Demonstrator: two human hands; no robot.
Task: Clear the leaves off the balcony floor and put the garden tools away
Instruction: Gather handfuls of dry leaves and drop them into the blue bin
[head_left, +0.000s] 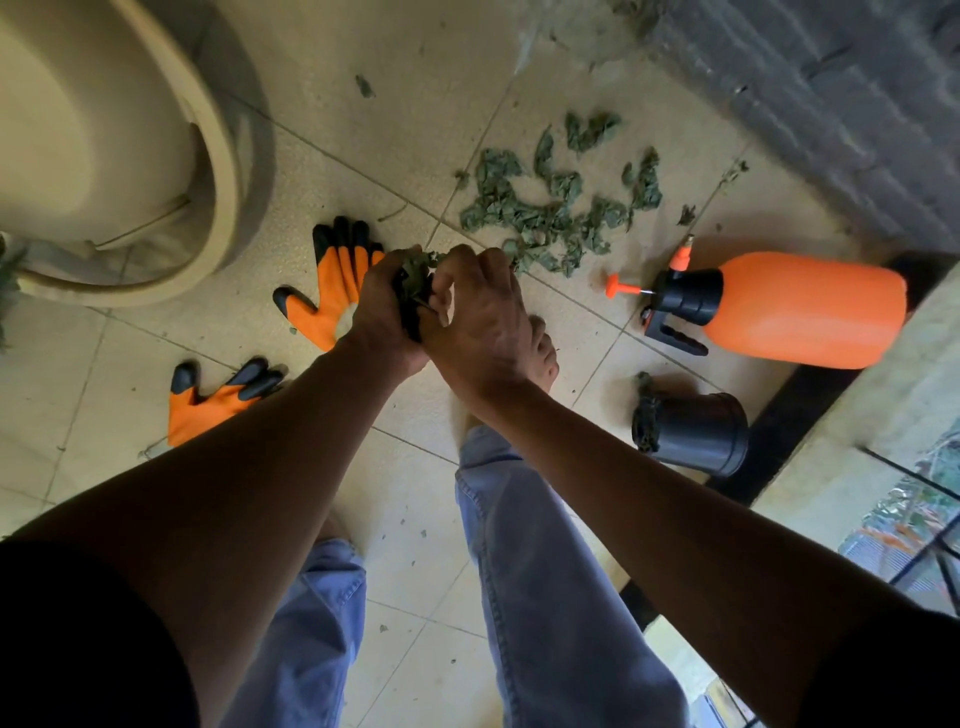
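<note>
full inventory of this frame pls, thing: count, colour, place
leaves: one scattered pile, grey-green, floor ahead of the hands
bunch of leaves: 1, green, gripped between both hands
gloves: 2, orange with black tips, floor left of the hands
sprayer: 1, orange with black head, lying on floor at right
pot: 1, black, on its side below sprayer, debris at its mouth
planter: 1, beige, upper left
floor: beige tiles
wall: grey, upper right
jeans: blue, bottom centre
bare foot: 1, under right hand
left hand: holds leaves
right hand: holds leaves
</note>
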